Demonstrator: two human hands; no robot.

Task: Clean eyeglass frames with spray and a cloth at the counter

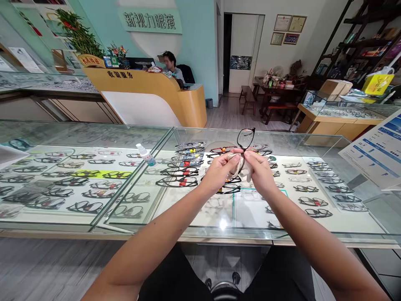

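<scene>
A pair of dark-framed eyeglasses (246, 139) is held up on end above the glass counter, one lens on top. My left hand (218, 170) is closed on a pale cloth (235, 166), which wraps the lower lens. With fingers pinched near the bridge, my right hand (259, 168) grips the eyeglasses, and some of the cloth hangs beside its fingers. The fingers and cloth hide most of the lower lens. To the left of my hands, a white spray bottle (145, 155) stands on the countertop.
Glasses frames in rows (183, 169) lie around and beneath my hands. The glass display counter (200, 232) spans the front. A printed sheet (372, 150) stands at right. Beyond, a person (177, 72) sits behind a yellow reception desk (191, 102).
</scene>
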